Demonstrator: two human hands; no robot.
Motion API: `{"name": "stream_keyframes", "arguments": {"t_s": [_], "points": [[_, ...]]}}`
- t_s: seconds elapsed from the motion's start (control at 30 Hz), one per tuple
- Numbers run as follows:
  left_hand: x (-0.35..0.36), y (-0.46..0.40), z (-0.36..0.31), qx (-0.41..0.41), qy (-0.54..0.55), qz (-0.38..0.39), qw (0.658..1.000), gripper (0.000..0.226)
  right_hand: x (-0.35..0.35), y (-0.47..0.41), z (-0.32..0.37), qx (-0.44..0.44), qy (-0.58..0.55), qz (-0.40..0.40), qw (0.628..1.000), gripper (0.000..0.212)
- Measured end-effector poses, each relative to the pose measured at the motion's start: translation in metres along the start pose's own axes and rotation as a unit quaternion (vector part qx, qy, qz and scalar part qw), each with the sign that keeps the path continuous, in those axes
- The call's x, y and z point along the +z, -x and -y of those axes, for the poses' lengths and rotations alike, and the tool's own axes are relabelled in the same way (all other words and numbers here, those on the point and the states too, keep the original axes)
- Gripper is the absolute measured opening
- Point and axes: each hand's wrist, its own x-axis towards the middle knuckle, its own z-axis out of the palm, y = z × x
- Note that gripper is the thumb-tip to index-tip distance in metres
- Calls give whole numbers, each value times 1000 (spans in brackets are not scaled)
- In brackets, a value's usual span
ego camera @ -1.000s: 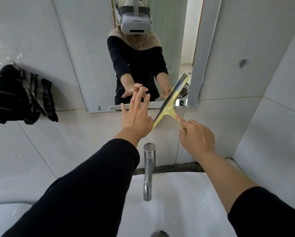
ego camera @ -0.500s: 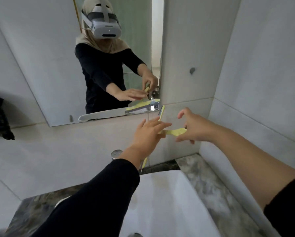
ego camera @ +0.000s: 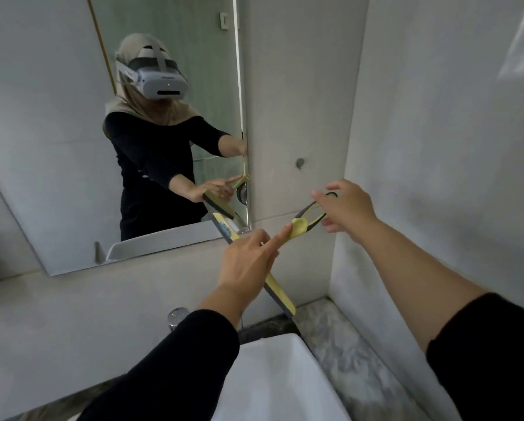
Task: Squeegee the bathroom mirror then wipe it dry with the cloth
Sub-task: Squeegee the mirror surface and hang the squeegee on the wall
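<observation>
Below the lower right corner of the mirror [ego camera: 175, 123], the yellow squeegee [ego camera: 280, 294] is hanging in the air, its long blade slanting down over the wall tiles toward the basin [ego camera: 285, 375]. The right hand [ego camera: 347, 209] is pinching the looped handle with thumb and fingers, the other fingers spreading loosely. The left hand [ego camera: 248, 261] is mostly open; its index finger is touching the yellow neck of the tool, and it is not gripping anything. The blade is not lying on the glass, only its upper end is coming near the mirror's bottom edge. I am judging that the squeegee part is not clearly finished, and the drying is not yet begun, because the cloth is not appearing in the view. A small label is sitting on the blade's upper end, but its writing is too small to read
</observation>
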Motion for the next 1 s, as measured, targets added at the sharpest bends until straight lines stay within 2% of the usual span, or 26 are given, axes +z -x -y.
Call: {"name": "stream_keyframes", "arguments": {"t_s": [0.07,0.17,0.3,0.4,0.57,0.83,1.0], "points": [[2,-4,-7,0,-13,-4,1000,63,9,-1,6,35,-56,-29,997,46],[6,-7,-16,15,-28,-13,999,65,25,-8,10,51,-42,-86,994,54],[14,-7,-20,0,-22,34,999,71,40,-22,10,76,-52,-102,991,43],[29,-9,-19,-9,66,86,994,71,46,-34,12,27,-33,-97,994,40],[48,-33,-18,-26,131,97,986,71,52,-58,16,-61,-18,-94,994,42],[85,-70,-19,-44,173,160,971,80,62,-103,2,-68,-25,-105,992,42],[102,-76,-19,-57,191,205,958,84,74,-116,-11,-99,8,-106,989,48]]}}
